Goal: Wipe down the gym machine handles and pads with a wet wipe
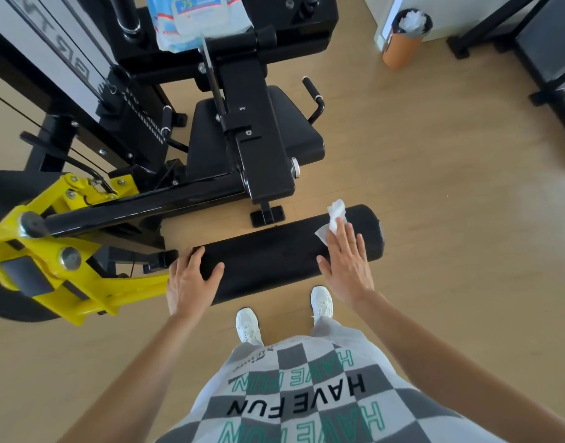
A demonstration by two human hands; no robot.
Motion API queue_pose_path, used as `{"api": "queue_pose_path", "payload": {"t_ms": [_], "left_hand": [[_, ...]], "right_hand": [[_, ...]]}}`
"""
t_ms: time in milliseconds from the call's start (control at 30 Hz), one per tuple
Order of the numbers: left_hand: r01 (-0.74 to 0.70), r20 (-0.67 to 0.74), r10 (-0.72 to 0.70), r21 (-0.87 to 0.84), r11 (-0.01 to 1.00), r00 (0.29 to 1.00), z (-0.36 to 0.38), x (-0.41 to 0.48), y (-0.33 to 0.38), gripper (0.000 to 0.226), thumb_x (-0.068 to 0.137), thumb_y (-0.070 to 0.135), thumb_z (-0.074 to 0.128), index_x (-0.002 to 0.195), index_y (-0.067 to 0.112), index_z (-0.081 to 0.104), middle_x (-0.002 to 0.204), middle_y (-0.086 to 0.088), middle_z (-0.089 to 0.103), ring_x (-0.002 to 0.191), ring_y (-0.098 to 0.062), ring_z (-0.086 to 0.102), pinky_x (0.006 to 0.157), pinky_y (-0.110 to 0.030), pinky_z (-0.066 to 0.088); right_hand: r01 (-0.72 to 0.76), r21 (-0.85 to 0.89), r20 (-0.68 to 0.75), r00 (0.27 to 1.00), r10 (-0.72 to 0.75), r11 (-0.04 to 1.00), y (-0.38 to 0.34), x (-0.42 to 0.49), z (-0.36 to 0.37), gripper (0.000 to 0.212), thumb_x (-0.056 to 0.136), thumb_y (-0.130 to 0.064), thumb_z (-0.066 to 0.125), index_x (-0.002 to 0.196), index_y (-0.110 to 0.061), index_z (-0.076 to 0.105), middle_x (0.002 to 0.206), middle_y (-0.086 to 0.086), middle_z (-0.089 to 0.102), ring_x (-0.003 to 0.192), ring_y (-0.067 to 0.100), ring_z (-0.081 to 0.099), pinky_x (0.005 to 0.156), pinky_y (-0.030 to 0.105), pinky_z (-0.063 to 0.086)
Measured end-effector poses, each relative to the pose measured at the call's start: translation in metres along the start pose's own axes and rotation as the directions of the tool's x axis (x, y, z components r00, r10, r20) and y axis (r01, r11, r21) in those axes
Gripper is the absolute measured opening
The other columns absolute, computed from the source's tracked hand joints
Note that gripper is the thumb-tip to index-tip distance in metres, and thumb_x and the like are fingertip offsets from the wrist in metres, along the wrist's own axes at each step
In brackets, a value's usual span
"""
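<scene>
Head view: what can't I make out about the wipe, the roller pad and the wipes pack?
The wet wipe lies partly under the fingers of the right hand, hiding its full extent.
The roller pad turns its underside from the camera, the left hand covers its left end, and wiped areas do not show.
The wipes pack is cut off by the upper edge; its print is too small beyond "75".

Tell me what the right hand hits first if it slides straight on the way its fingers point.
The right hand lies flat on the wipe on the roller pad. Going on, it would run off the pad's far edge, then probably meet the seat corner; depth is unclear.
</scene>
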State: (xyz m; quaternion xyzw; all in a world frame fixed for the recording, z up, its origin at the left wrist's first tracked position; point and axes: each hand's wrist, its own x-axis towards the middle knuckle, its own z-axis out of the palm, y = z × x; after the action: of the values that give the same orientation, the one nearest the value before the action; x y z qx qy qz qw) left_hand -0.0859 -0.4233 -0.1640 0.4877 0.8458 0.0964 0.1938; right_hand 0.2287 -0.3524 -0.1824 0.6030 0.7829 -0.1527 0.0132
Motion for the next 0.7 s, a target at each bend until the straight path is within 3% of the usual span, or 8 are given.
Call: {"api": "queue_pose_path", "payload": {"t_ms": [167, 300, 467, 533, 700], "left_hand": [[0.009, 0.036, -0.008, -0.029, 1.000, 0.999, -0.001, -0.007, -0.004, 0.065, 0.093, 0.044, 0.069, 0.150, 0.020, 0.049, 0.159, -0.005, 0.041, 0.146, -0.032, 0.032, 0.104, -0.052, 0.048], [-0.033, 0.034, 0.035, -0.056, 0.998, 0.999, -0.003, -0.009, -0.014, 0.065, 0.089, 0.038, 0.073, 0.148, 0.022, 0.053, 0.156, -0.003, 0.043, 0.144, -0.032, 0.034, 0.098, -0.050, 0.051], [-0.135, 0.032, 0.136, -0.036, 0.990, 0.990, -0.003, -0.012, -0.030, 0.067, 0.086, 0.034, 0.079, 0.147, 0.022, 0.055, 0.150, -0.005, 0.048, 0.137, -0.032, 0.039, 0.086, -0.047, 0.056], [-0.175, 0.016, 0.176, -0.043, 0.984, 0.984, -0.001, -0.015, -0.037, 0.067, 0.084, 0.031, 0.081, 0.145, 0.022, 0.057, 0.147, -0.005, 0.051, 0.132, -0.031, 0.042, 0.079, -0.044, 0.058], [-0.252, -0.016, 0.252, -0.067, 0.965, 0.968, 0.001, -0.013, -0.051, 0.066, 0.080, 0.030, 0.085, 0.142, 0.022, 0.061, 0.143, -0.005, 0.055, 0.126, -0.029, 0.048, 0.069, -0.040, 0.058]], "right_hand": [[0.149, -0.014, 0.034, 0.988, -0.148, 0.989, -0.037, -0.014, 0.013, 0.064, 0.106, -0.042, 0.040, 0.160, -0.016, 0.021, 0.169, 0.010, 0.015, 0.158, 0.032, -0.001, 0.127, 0.050, 0.002], [0.293, -0.003, 0.116, 0.950, -0.291, 0.956, -0.067, -0.024, 0.025, 0.065, 0.105, -0.043, 0.040, 0.161, -0.019, 0.018, 0.171, 0.004, 0.006, 0.158, 0.027, -0.010, 0.128, 0.051, 0.007], [0.364, -0.056, 0.110, 0.928, -0.357, 0.930, -0.064, -0.032, 0.022, 0.065, 0.104, -0.040, 0.047, 0.160, -0.020, 0.023, 0.171, 0.003, 0.008, 0.158, 0.023, -0.003, 0.127, 0.051, 0.009], [0.313, -0.086, 0.106, 0.947, -0.304, 0.946, -0.054, -0.033, 0.019, 0.065, 0.104, -0.038, 0.046, 0.160, -0.021, 0.020, 0.171, 0.003, 0.010, 0.158, 0.020, -0.003, 0.127, 0.052, 0.011], [0.000, -0.088, 0.019, 1.000, 0.002, 0.996, -0.051, -0.028, 0.016, 0.067, 0.103, -0.038, 0.044, 0.159, -0.015, 0.015, 0.169, 0.012, 0.013, 0.158, 0.030, 0.007, 0.127, 0.053, 0.011]]}}
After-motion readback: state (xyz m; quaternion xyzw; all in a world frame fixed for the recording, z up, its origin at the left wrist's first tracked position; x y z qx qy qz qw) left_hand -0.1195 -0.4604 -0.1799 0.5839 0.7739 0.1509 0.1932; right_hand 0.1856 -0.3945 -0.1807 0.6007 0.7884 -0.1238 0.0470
